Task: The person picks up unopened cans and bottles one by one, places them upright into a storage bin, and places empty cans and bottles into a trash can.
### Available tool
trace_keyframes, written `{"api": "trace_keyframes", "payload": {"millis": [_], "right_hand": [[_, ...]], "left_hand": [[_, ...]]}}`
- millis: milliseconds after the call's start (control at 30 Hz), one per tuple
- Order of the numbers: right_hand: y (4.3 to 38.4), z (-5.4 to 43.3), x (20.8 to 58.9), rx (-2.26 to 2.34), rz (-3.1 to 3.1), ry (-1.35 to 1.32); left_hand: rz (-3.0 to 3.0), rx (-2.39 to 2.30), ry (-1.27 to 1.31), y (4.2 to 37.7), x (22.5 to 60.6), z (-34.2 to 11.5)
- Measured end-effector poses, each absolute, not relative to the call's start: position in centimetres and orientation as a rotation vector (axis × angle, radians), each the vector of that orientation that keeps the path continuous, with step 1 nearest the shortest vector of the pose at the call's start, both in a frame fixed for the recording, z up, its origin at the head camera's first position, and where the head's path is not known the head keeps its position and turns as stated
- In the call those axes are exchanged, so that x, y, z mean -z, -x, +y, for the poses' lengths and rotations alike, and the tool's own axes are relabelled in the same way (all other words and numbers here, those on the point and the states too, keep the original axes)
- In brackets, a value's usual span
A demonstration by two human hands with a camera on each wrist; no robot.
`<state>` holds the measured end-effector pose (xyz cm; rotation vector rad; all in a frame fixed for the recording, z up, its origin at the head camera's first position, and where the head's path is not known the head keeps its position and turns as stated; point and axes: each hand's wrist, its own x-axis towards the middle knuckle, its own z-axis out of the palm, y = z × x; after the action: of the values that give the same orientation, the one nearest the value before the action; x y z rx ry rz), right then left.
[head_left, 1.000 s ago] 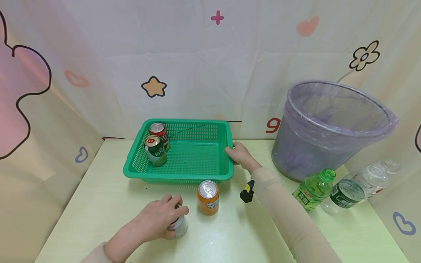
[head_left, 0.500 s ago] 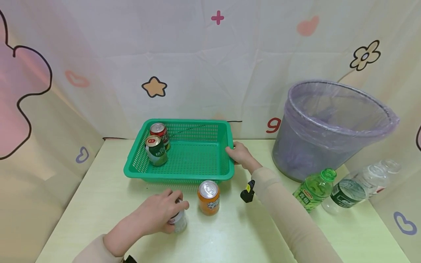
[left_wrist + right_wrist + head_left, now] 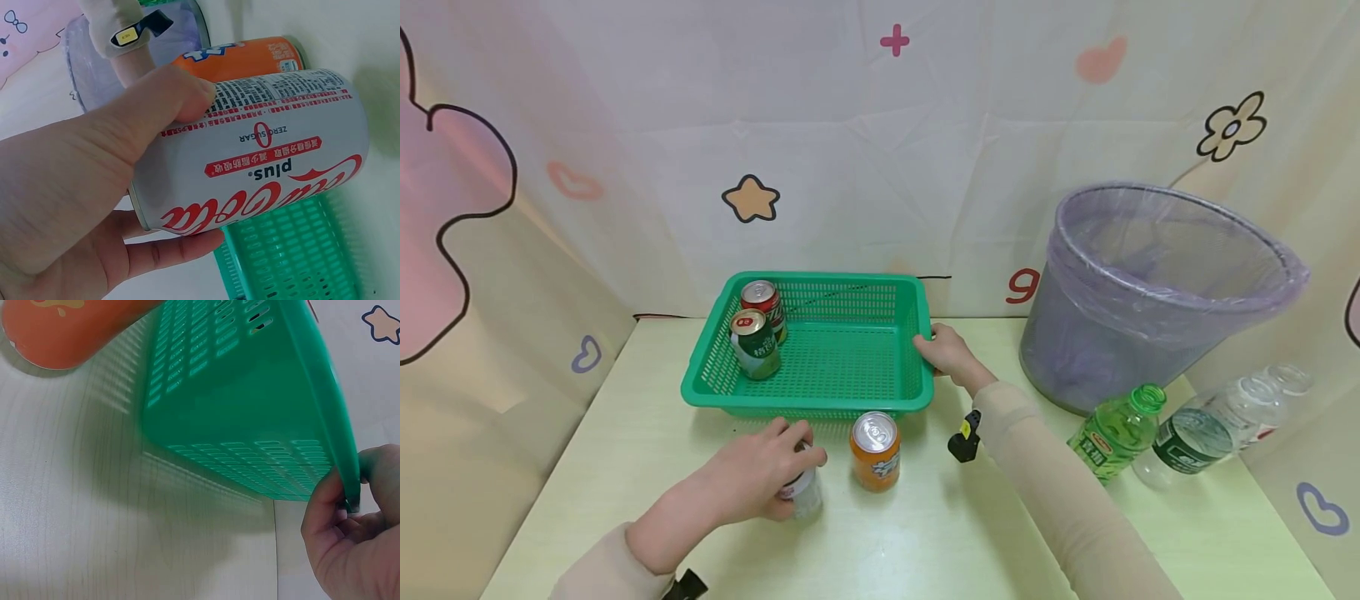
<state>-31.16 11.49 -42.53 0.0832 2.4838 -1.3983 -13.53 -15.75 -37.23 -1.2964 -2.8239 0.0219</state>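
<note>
Left hand (image 3: 748,479) has the white cylindrical metal can (image 3: 262,153) by its top end, just left of the orange metal can (image 3: 875,462). Probably light, slick, dentable; grip the sides gently. Right hand (image 3: 951,354) grips the green rectangular plastic basket (image 3: 820,403) by its right rim.

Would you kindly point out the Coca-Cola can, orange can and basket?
White Coca-Cola can (image 3: 262,153), left wrist view: printed side.
Orange can (image 3: 876,463), head view: printed side.
Green basket (image 3: 805,403), head view: near rim.

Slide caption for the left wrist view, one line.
Left hand gripping a white cola can, with an orange can and a green basket partly visible behind it.
</note>
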Motion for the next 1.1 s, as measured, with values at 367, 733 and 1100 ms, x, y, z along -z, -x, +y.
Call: {"api": "trace_keyframes", "payload": {"millis": [367, 733, 1100], "right_hand": [[31.2, 11.4, 42.3, 1.392, 2.476, -0.100], [31.2, 11.4, 42.4, 1.385, 2.485, -0.097], [31.0, 11.5, 42.4, 1.419, 2.462, -0.063]], "left_hand": [[-2.791, 0.014, 1.298, 15.1, 35.9, -16.4], [-2.791, -0.019, 1.292, 15.7, 34.1, -16.6], [-2.766, -0.043, 1.281, 15.8, 32.3, -16.9]]}}
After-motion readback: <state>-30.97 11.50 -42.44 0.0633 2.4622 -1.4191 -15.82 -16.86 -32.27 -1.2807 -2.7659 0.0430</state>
